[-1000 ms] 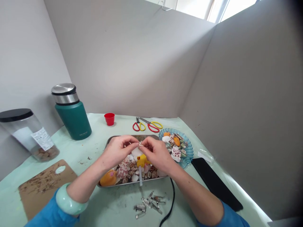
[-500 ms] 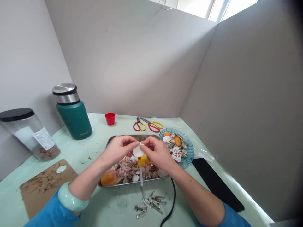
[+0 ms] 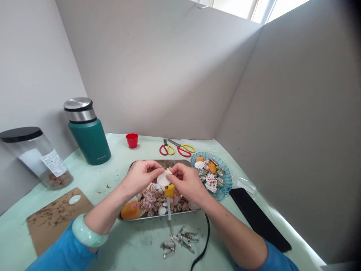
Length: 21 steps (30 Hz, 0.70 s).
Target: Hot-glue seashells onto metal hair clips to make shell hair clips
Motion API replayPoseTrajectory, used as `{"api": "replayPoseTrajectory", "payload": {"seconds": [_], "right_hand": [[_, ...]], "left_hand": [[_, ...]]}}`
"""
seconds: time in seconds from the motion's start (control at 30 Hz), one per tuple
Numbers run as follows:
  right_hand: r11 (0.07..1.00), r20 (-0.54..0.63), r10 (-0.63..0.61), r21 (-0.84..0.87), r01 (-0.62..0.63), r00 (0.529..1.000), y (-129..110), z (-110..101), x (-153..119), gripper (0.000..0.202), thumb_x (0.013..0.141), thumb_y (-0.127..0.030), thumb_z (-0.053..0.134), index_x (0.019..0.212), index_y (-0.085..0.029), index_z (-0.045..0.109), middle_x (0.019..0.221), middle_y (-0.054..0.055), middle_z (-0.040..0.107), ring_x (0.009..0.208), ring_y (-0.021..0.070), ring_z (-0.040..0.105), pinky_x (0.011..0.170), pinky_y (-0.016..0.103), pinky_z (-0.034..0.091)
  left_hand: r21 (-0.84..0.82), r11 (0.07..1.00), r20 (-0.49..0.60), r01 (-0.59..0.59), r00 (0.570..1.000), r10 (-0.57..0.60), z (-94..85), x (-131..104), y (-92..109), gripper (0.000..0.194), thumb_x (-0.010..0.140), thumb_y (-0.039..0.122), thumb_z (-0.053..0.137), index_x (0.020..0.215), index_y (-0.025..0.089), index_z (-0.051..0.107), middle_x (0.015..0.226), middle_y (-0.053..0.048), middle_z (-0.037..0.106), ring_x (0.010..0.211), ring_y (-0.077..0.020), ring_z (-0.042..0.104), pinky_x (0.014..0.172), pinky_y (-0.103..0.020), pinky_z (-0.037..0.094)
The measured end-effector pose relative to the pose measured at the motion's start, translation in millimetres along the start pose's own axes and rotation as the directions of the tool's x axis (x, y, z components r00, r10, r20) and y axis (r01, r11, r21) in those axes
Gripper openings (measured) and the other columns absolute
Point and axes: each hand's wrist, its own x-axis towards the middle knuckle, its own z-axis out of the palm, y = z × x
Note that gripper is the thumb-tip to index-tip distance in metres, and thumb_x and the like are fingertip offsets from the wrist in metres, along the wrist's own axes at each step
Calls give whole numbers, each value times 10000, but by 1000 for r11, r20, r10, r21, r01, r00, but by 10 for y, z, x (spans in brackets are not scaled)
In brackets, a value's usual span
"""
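Both hands meet over a metal tray [image 3: 158, 217] filled with shells. A white shell [image 3: 163, 179] is pinched between them: my left hand [image 3: 143, 175] grips its upper left edge, my right hand [image 3: 187, 182] its right side. Small pale bits show at the shell's top edge, too small to make out. Just below the shell is a yellow glue gun [image 3: 169, 191] with a clear glue stick [image 3: 169, 209] pointing toward me. An orange shell [image 3: 131, 210] lies in the tray's near left corner.
Metal clips [image 3: 180, 241] and a black cord [image 3: 203, 248] lie in front. A blue dish [image 3: 225, 180] of shells and a black slab [image 3: 259, 218] are right. Scissors [image 3: 180, 147] and a red cup [image 3: 132, 140] stand behind; a green bottle [image 3: 91, 141], jar [image 3: 50, 162] and brown board [image 3: 53, 218] are left.
The view has shifted slightly. Both hands keep hold of the white shell, which is tilted a little differently, with its face showing more widely.
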Motion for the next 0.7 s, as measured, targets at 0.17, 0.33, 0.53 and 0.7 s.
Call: {"api": "replayPoseTrajectory", "payload": {"seconds": [0.17, 0.33, 0.53, 0.7], "right_hand": [[988, 59, -25, -152, 33, 998, -7, -41, 3, 149, 767, -335, 605, 806, -193, 628, 660, 3, 650, 578, 129, 582, 513, 216, 401], [983, -16, -65, -175, 61, 998, -60, -166, 30, 182, 795, -365, 576, 817, -199, 643, 700, 4, 659, 619, 128, 581, 567, 225, 413], [980, -340, 123, -106, -169, 932, 244, -744, -302, 246, 817, -406, 514, 705, -197, 581, 603, -22, 591, 465, 110, 494, 472, 228, 393], [838, -473, 458, -54, -544, 752, 679, -1122, -1010, 292, 762, -449, 594, 642, -190, 535, 544, -2, 587, 370, 98, 441, 405, 237, 361]], "left_hand": [[275, 961, 1, -13, 1000, 13, -78, 58, -132, 239, 707, 388, 552, 676, 192, 685, 583, -10, 641, 545, -156, 547, 514, -236, 396], [598, 793, 158, -114, 987, 23, -95, 76, -241, 187, 693, 297, 544, 654, 246, 719, 680, -24, 705, 639, -196, 601, 588, -255, 385], [742, 664, 181, -94, 982, -63, -47, 57, -308, 198, 684, 206, 536, 696, 254, 727, 803, -65, 725, 750, -238, 632, 639, -286, 385], [751, 648, 190, -127, 981, -29, -34, 64, -310, 210, 739, 267, 508, 699, 244, 713, 800, -80, 722, 732, -234, 633, 617, -283, 378]]}}
